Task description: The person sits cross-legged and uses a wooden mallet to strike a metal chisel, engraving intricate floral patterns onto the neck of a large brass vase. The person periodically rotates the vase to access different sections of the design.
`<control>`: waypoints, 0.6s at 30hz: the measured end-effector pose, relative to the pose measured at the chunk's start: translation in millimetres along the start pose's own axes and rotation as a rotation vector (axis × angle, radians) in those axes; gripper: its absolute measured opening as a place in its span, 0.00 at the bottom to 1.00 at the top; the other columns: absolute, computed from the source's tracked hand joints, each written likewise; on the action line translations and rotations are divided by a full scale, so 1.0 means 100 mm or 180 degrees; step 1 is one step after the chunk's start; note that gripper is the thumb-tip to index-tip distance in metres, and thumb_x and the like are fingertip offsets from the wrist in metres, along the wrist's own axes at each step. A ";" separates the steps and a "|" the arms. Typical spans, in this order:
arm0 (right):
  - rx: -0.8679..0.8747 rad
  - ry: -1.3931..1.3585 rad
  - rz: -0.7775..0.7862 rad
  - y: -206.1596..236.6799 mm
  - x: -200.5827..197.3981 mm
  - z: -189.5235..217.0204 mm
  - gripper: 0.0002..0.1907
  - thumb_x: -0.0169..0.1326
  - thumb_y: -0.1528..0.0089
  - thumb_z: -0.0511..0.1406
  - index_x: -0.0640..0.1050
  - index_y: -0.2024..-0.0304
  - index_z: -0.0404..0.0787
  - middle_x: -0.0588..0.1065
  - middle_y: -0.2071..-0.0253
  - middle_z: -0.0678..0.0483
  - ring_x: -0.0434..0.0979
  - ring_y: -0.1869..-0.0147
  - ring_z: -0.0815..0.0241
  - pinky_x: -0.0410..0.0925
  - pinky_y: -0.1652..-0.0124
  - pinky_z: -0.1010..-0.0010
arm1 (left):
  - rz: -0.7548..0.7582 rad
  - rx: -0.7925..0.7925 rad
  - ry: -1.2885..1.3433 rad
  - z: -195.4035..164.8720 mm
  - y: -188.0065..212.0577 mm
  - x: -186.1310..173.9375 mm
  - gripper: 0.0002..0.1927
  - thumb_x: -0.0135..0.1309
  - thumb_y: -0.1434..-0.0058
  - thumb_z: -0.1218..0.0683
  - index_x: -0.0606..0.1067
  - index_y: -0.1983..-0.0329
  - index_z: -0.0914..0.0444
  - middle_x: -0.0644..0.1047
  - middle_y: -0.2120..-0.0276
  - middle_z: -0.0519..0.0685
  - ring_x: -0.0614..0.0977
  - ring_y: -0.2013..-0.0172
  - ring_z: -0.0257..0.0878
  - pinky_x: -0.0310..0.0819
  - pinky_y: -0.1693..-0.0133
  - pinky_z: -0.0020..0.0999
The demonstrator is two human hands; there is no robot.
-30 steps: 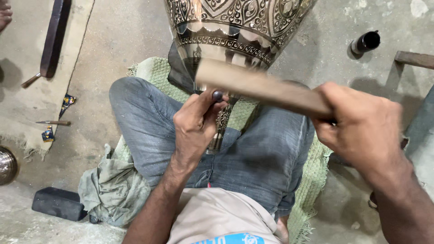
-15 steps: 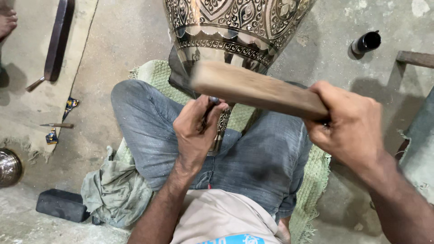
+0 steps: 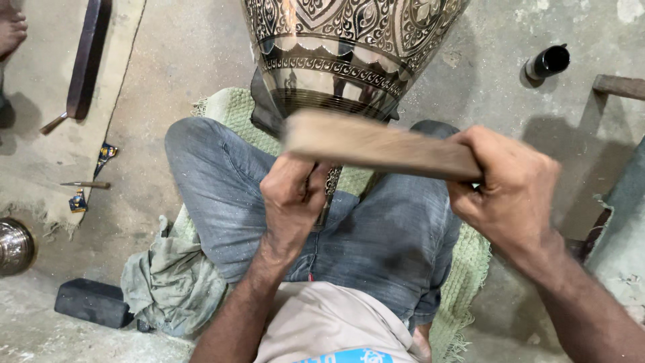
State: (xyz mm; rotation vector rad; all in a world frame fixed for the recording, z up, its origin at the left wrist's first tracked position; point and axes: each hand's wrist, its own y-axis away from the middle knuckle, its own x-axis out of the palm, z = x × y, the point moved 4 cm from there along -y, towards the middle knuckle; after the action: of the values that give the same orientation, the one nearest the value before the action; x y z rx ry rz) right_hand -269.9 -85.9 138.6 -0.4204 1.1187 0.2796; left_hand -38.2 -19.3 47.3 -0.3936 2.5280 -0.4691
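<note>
Item: engraved brass vase (image 3: 349, 47), large, flared, its narrow end resting between the seated person's jean-clad legs over a green woven mat (image 3: 225, 111). Dense floral and scroll bands already cover all the visible wall; the smooth band near the narrow end carries no pattern, so by appearance the chasing is well advanced, with the lower portion left.

Left hand (image 3: 290, 202): fingers curled tight around a slim metal chisel (image 3: 325, 205), tip set toward the vase's narrow end.

Right hand (image 3: 507, 191): fist closed on one end of a flat wooden mallet bar (image 3: 376, 142), held across above the chisel head.

Surroundings: grey-green rag (image 3: 171, 282) by the left thigh; black block (image 3: 91, 302); black tube (image 3: 547, 62); small tools (image 3: 84, 185) on the concrete floor (image 3: 188, 54); a round metal bowl (image 3: 13, 247) at the left edge.
</note>
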 end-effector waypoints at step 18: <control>0.0115 -0.0406 0.0003 0.18 0.15 -0.19 0.02 0.57 0.34 0.33 0.78 0.58 0.44 0.76 0.70 0.60 0.76 0.68 0.71 0.69 0.68 0.75 | -0.0092 0.0405 -0.0237 0.07 0.15 0.08 0.08 0.61 0.38 0.68 0.76 0.57 0.68 0.78 0.66 0.53 0.79 0.65 0.45 0.76 0.64 0.39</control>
State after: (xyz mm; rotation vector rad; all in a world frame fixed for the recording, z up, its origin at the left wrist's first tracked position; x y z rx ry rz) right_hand -286.2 -79.0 114.2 -0.3650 0.9977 0.2830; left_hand -43.4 -10.3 32.0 -0.3926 2.4085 -0.6115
